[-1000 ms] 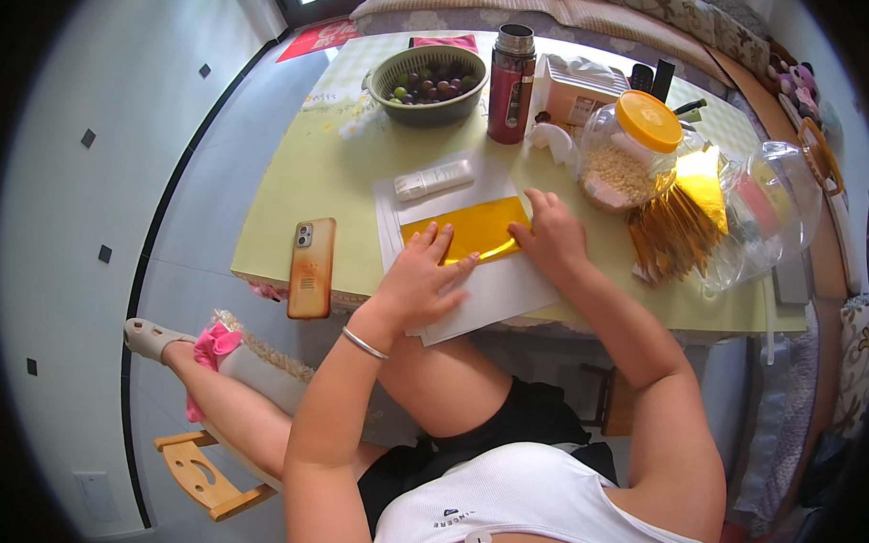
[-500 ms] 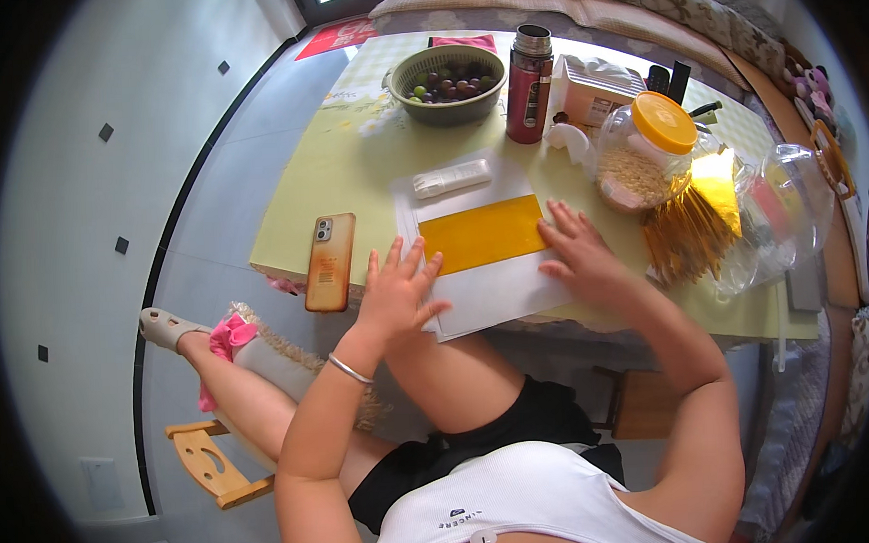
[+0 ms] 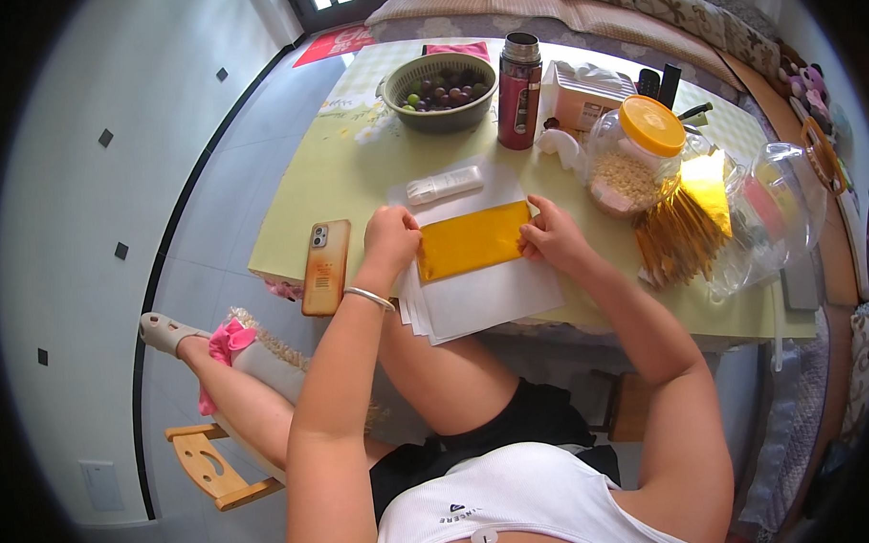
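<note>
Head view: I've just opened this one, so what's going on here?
The person's left hand and right hand have hold of a shiny gold sheet by its two ends, above a stack of white paper on the table. Whether the sheet is lifted off the paper is hard to tell. A white tube lies just beyond it. More gold pieces stand fanned out to the right, and a phone lies to the left.

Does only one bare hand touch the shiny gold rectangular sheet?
No: the left hand touches the shiny gold sheet at its left end, and the right hand touches its right end.
</note>
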Motion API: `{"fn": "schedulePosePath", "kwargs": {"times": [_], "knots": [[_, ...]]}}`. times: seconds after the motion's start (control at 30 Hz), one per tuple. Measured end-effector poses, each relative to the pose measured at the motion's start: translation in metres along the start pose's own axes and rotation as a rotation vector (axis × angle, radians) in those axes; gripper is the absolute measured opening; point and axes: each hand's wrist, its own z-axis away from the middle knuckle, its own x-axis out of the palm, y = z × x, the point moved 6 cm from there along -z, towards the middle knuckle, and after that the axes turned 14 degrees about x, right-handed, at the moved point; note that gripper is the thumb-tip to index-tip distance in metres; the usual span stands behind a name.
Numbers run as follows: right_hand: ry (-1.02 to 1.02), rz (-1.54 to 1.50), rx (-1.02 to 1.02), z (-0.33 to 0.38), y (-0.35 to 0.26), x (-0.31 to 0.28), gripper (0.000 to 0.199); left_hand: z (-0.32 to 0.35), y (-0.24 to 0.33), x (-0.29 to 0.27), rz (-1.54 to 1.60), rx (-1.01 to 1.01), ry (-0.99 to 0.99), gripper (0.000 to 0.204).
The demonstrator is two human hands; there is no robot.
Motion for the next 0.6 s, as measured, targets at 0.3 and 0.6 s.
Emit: {"fn": "schedulePosePath", "kwargs": {"times": [0.3, 0.6], "knots": [[-0.075, -0.155, 0.009, -0.013, 0.011, -0.004, 0.066, 0.02, -0.001, 0.0, 0.101, 0.048, 0.211, 0.01], [-0.039, -0.208, 0.005, -0.008, 0.012, -0.007, 0.063, 0.032, 0.028, -0.014, 0.49, -0.145, 0.268, 0.002]]}}
